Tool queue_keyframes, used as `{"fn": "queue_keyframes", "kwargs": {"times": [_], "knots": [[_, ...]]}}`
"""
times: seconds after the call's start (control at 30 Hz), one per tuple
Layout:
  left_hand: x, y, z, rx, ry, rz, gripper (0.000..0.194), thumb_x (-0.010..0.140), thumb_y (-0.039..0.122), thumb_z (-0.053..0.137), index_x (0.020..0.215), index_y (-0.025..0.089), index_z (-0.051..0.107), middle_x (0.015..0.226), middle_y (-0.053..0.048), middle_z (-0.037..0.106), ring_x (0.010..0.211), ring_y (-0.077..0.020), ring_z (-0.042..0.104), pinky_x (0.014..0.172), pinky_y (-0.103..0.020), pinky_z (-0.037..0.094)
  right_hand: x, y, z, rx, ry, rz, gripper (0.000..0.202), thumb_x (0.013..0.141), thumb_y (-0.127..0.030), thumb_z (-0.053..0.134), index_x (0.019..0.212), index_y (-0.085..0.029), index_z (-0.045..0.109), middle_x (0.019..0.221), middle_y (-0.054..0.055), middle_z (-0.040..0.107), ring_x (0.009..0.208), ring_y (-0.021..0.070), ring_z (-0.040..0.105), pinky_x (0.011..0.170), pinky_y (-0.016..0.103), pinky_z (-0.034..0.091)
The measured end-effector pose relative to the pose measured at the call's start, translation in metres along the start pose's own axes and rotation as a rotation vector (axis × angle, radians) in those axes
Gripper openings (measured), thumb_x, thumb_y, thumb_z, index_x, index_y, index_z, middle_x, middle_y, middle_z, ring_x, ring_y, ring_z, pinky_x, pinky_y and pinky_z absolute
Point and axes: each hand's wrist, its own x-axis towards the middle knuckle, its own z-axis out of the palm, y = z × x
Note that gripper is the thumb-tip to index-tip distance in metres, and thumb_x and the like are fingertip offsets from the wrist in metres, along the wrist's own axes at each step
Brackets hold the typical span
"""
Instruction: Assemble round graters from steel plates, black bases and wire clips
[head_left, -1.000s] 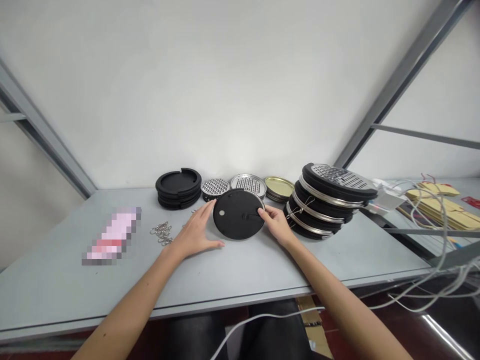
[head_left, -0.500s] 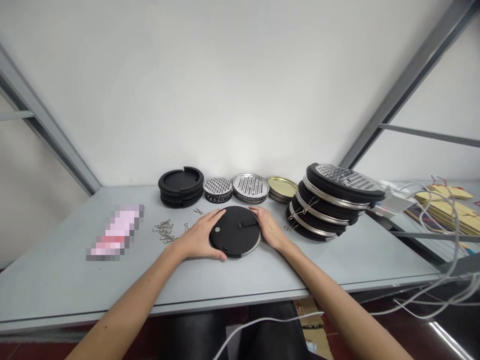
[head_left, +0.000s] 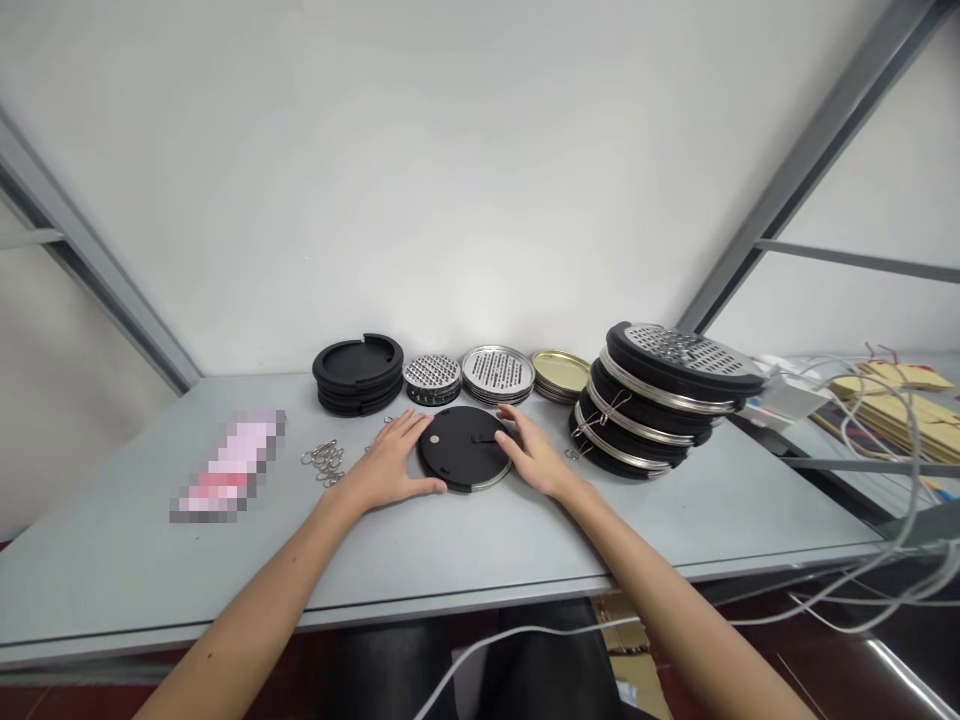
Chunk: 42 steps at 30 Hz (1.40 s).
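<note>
A round black disc (head_left: 461,455) lies flat on the table between my hands, with a small pale dot, a dark slot-like tab and a strip of silvery metal along its near right edge. My left hand (head_left: 391,463) rests at its left side, fingers stretched and thumb apart, the fingertips by the rim. On the right, my right hand (head_left: 538,458) has its fingers spread, with the thumb over the disc near the tab. Left of my left hand sits a loose pile of small metal clips (head_left: 327,460).
Along the wall stand black round trays (head_left: 358,365), small grater plates (head_left: 433,372), larger slotted metal plates (head_left: 498,371) and gold-coloured lids (head_left: 562,372). A tall leaning stack of assembled round graters (head_left: 660,405) is at right. A blurred pink item (head_left: 229,465) lies left; white cables (head_left: 911,470) hang right.
The disc has settled flatter and slightly farther from me. My right hand has loosened from its rim and the thumb has come over its top; my left fingers have slid off onto its side.
</note>
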Motion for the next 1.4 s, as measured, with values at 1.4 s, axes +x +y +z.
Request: {"fn": "queue_keyframes", "kwargs": {"times": [1.4], "knots": [[-0.055,-0.037,-0.057,0.163,-0.072,-0.027,0.038,0.093,0.049,0.049,0.114,0.024,0.069,0.123,-0.008,0.067,0.119,-0.0294,0.057,0.103,-0.043,0.043,0.001,0.007,-0.001,-0.125,-0.139,-0.181,0.084,0.079,-0.057,0.067,0.146,-0.017,0.038,0.147,0.019,0.044,0.135,0.0354,0.043,0.111,0.056,0.034]]}}
